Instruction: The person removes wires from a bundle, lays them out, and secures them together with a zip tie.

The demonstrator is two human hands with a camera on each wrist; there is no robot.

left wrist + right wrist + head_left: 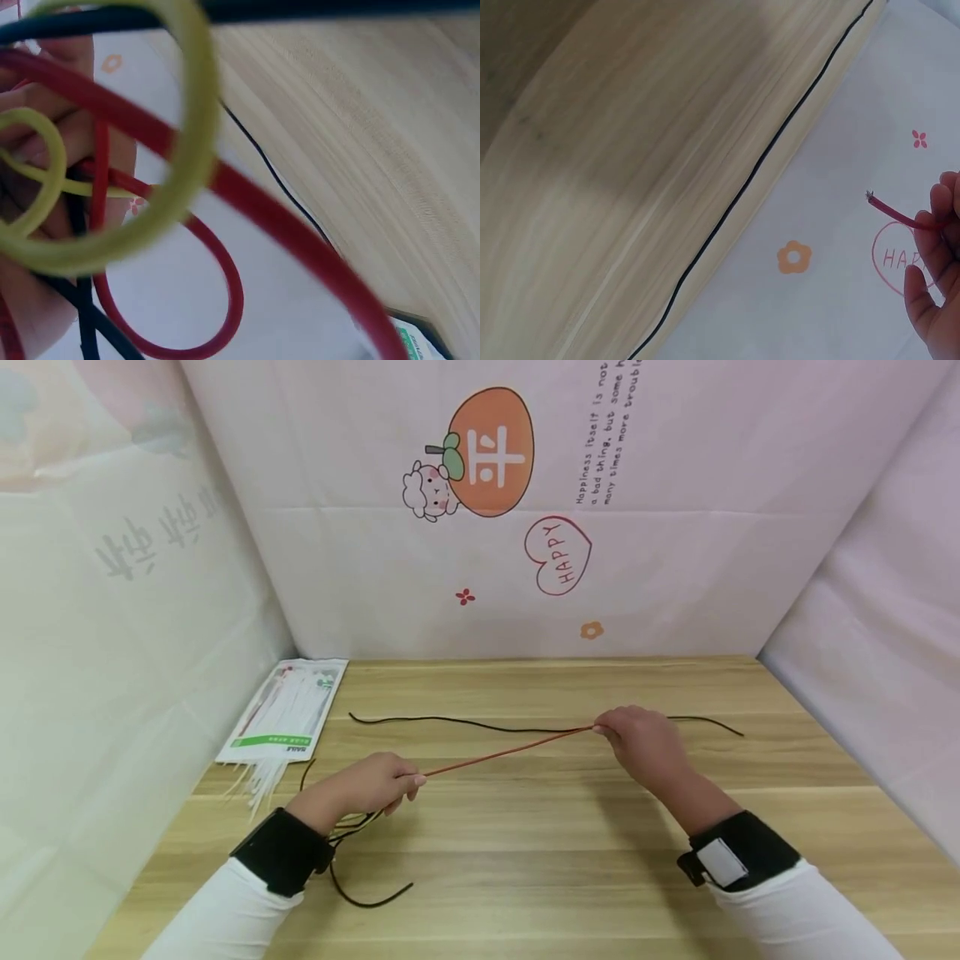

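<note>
A red wire (504,753) stretches fairly straight between the two hands above the table. Its one end is pinched by the right hand (643,745); a short tip with bare metal strands sticks out past the fingers in the right wrist view. The left hand (372,787) grips the red wire along with yellow and black wires. Close to the left wrist camera, a yellow wire (201,112) loops in front of red and dark ones, partly hiding the fingers. Below the left forearm a black wire (367,906) curls on the table.
Another black wire (450,719) lies lengthwise across the back of the wooden table (525,877). At the back left is a clear packet (288,706) with white cable ties (264,781) poking out. Printed white cloth (337,568) walls the back and both sides.
</note>
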